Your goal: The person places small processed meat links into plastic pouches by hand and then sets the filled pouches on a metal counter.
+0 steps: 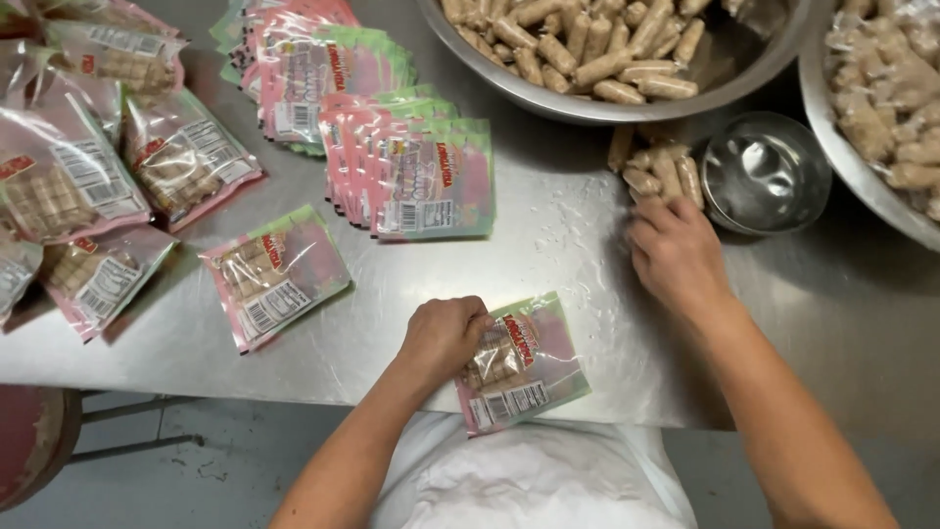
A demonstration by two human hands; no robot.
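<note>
Stainless tabletop (587, 245), scuffed and shiny, with white crumbs scattered mid-surface; grey concrete floor (225, 470) below the near edge, plus part of a red stool (29, 441) at lower left.

Left hand (443, 336) on a partly filled pink-and-green pouch (529, 362) at the near tabletop edge, fingers curled and pinching the pouch's open side. Pouch flat, tilted, sausages visible inside.

Right hand (676, 257) palm-down, well right of the pouch, fingers pressed together over a small pile of loose sausages (664, 171). Can't tell whether any are actually gripped.

Small empty steel bowl (766, 171) just beside that pile, to its right. Large steel bowl (627, 54) of sausages behind the pile, top centre. Second large bowl (881, 108) at the right edge, also full.

Fanned stack of empty pouches (411, 167) centre-left, another stack (294, 59) behind it. One filled pouch (274, 274) lying alone left of the hands. More filled pouches (88, 167) heaped at far left, overlapping.

White apron (529, 480) at bottom centre.
</note>
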